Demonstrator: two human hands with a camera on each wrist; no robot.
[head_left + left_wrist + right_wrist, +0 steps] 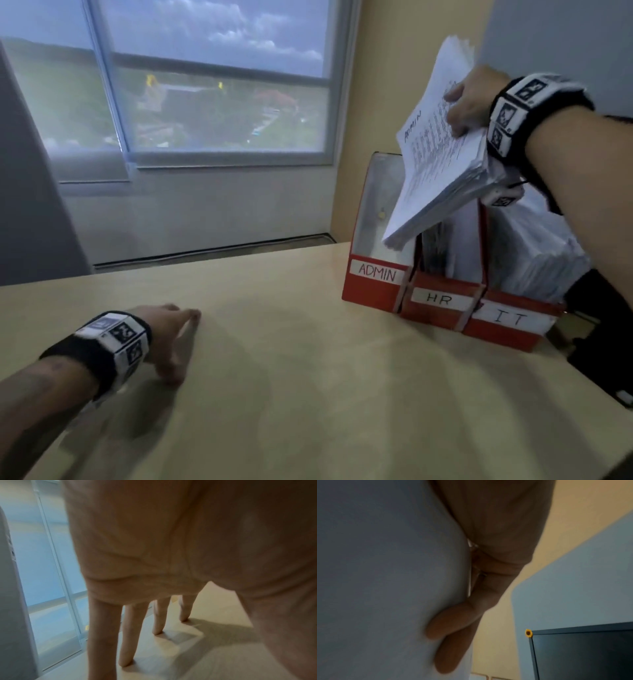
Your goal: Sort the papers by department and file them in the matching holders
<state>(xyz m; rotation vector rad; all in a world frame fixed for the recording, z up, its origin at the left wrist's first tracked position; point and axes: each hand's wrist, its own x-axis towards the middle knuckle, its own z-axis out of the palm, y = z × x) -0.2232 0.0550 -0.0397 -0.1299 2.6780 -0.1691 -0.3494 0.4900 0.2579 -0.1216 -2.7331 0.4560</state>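
Observation:
Three red holders stand side by side at the table's right: ADMIN [376,274], HR [442,301] and IT [507,322]. The ADMIN holder looks empty; HR and IT hold white papers. My right hand [469,102] grips a thick tilted stack of papers [442,164], headed ADMIN, with its lower corner just above the ADMIN holder's opening. In the right wrist view the stack [385,574] fills the left, with fingers [447,626] curled behind it. My left hand [168,339] rests on the table with straight fingers [126,635] touching the wood.
The light wooden table [308,394] runs to a window wall at the back. A dark monitor [583,654] stands to the right of the holders, and a dark object [603,329] sits at the table's right edge.

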